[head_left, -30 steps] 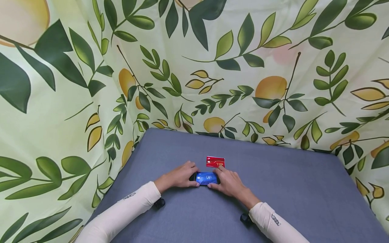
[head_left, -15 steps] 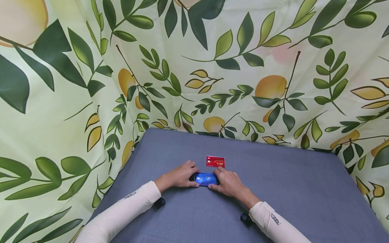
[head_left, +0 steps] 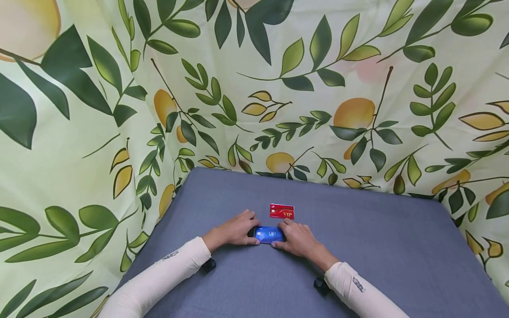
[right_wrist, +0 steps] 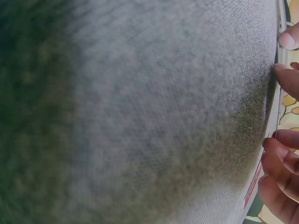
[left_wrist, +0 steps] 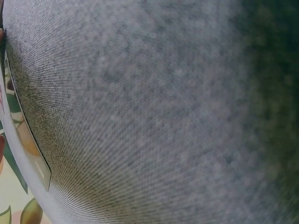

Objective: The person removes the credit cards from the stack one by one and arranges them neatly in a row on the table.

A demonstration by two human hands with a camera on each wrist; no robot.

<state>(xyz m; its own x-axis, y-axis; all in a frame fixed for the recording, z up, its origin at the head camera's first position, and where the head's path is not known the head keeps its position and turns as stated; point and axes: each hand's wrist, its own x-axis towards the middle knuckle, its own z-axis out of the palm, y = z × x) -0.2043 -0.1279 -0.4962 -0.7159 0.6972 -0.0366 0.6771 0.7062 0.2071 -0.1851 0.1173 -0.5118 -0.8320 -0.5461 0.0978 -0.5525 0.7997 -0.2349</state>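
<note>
A blue card (head_left: 269,235) marked "VIP" lies flat between both hands in the head view. A black edge (head_left: 252,232) shows at its left end; what the black thing is cannot be made out. My left hand (head_left: 237,228) holds that end, fingers at the far edge and thumb at the near one. My right hand (head_left: 299,238) grips the card's right end the same way, covering it. Just beyond lies a red card (head_left: 282,211), also marked "VIP", near the right fingertips. The right wrist view catches fingers (right_wrist: 278,163) at its right edge.
A grey-blue cloth surface (head_left: 358,247) lies under everything. Leaf-and-fruit patterned fabric (head_left: 294,97) rises behind it and on the left. Both wrists carry a small black device (head_left: 321,286). Cloth fills most of both wrist views.
The blue card has shifted very slightly left and toward me. My right hand has moved a little left with it; the left hand and red card look nearly unchanged.
</note>
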